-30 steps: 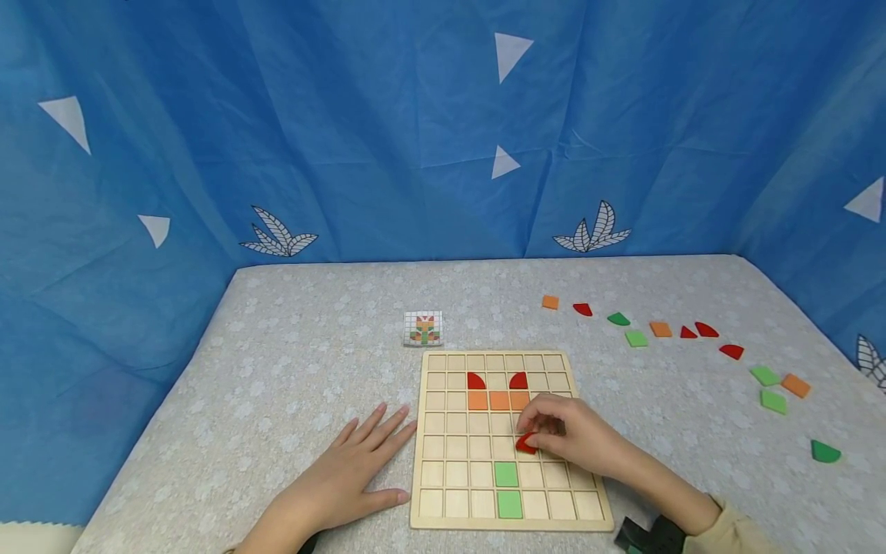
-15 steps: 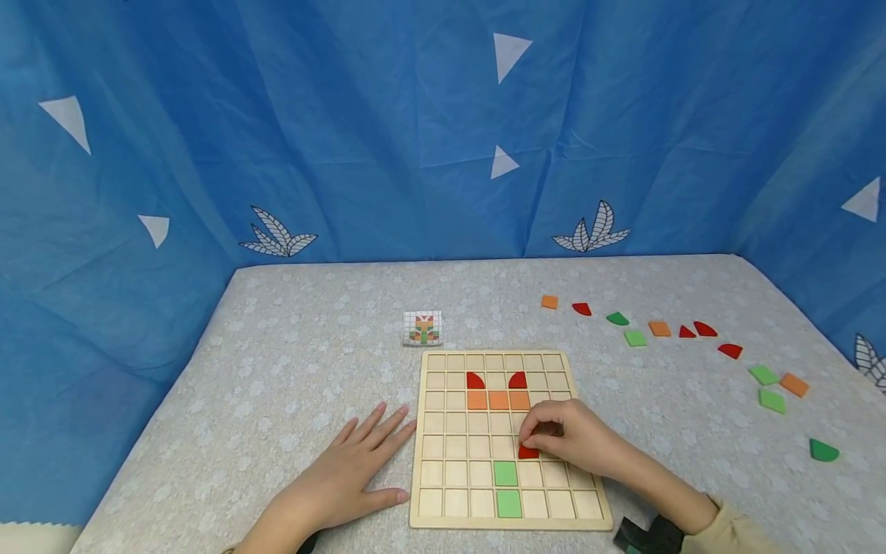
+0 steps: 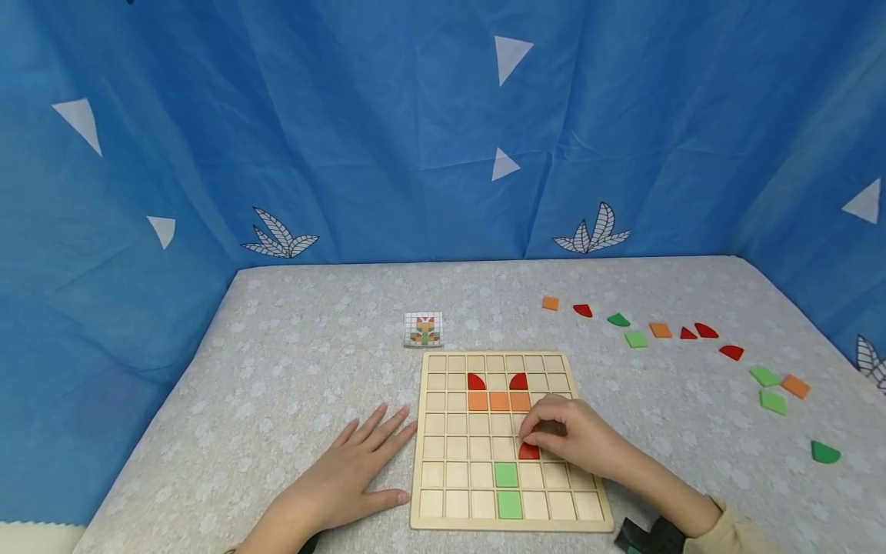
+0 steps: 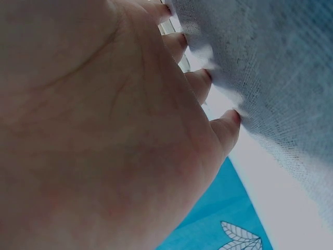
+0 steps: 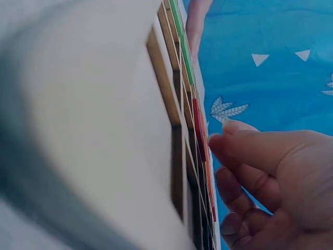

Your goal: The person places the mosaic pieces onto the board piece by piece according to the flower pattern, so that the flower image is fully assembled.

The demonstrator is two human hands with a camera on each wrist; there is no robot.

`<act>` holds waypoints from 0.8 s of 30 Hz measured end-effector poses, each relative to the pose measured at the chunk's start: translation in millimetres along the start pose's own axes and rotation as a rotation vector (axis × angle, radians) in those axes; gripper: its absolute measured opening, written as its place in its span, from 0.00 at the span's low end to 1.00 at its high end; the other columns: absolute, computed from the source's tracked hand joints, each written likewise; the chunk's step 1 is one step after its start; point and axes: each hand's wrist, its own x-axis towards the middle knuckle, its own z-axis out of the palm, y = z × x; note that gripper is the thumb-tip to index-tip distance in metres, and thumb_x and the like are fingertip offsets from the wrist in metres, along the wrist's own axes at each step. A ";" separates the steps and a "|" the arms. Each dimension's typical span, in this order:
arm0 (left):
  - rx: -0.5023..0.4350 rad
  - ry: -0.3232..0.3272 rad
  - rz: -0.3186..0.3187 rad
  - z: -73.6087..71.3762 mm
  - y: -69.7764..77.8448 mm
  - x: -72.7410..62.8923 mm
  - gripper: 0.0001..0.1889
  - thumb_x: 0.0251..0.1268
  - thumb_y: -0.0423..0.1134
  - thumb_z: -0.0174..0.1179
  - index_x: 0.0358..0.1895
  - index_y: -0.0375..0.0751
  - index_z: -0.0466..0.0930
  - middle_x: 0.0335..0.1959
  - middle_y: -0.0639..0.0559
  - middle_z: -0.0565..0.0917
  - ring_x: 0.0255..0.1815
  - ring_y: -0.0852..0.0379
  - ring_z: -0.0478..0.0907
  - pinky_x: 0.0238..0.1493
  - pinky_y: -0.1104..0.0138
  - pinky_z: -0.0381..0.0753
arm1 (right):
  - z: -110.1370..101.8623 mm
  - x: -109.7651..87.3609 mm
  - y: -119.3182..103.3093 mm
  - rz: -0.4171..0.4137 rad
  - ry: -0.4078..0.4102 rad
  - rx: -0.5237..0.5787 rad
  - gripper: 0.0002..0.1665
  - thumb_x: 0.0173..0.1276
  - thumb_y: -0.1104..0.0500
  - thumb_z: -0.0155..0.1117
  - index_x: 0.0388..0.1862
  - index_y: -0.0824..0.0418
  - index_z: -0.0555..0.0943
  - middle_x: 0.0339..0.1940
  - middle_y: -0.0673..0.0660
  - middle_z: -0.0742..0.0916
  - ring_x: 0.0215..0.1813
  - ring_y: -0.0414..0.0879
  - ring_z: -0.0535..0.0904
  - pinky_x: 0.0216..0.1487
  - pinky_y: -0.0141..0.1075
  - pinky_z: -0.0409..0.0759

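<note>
On the wooden grid board my right hand is bent over a red quarter-circle piece. Thumb and index finger pinch at its upper edge, and part of the piece is hidden under them. From the right wrist, the red piece lies low among the board's cells, right at the fingertips. My left hand rests flat on the cloth left of the board, fingers spread. Orange squares, two more red quarter-circles and two light green squares sit in cells.
A small pattern card lies behind the board. Loose pieces are scattered to the right, among them a dark green quarter-circle, a light green square and a red triangle. A blue curtain surrounds the table.
The red quarter-circle has turned and come down into a cell right of the middle column, above the green squares. My right hand has shifted slightly with it; the left hand has stayed put.
</note>
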 end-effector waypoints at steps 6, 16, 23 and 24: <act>0.006 0.003 -0.001 -1.1 0.1 -1.0 0.43 0.60 0.69 0.46 0.74 0.49 0.53 0.74 0.50 0.49 0.73 0.45 0.40 0.63 0.39 0.46 | -2.1 2.4 -2.3 -0.017 -0.042 -0.002 0.07 0.62 0.62 0.66 0.33 0.48 0.82 0.32 0.44 0.83 0.32 0.37 0.72 0.30 0.30 0.74; 0.001 -0.012 -0.002 0.3 0.1 -0.7 0.42 0.60 0.69 0.45 0.74 0.51 0.52 0.75 0.52 0.48 0.73 0.46 0.39 0.63 0.40 0.46 | -45.4 -6.1 -7.0 0.015 0.073 -0.147 0.07 0.63 0.63 0.65 0.38 0.53 0.83 0.33 0.45 0.83 0.33 0.37 0.74 0.30 0.32 0.71; 0.014 -0.012 -0.008 -0.3 -1.1 -1.8 0.43 0.60 0.70 0.45 0.74 0.51 0.52 0.75 0.52 0.48 0.73 0.46 0.40 0.63 0.40 0.46 | -115.4 -44.8 18.4 0.184 0.290 -0.348 0.10 0.62 0.66 0.65 0.42 0.60 0.83 0.37 0.50 0.84 0.35 0.34 0.72 0.28 0.30 0.70; 0.012 -0.014 -0.009 -0.5 -1.3 -1.9 0.43 0.60 0.69 0.45 0.74 0.51 0.52 0.75 0.53 0.48 0.73 0.46 0.39 0.63 0.40 0.46 | -126.7 -52.4 24.7 0.235 0.316 -0.360 0.10 0.63 0.65 0.64 0.44 0.61 0.82 0.39 0.52 0.84 0.35 0.34 0.71 0.27 0.30 0.70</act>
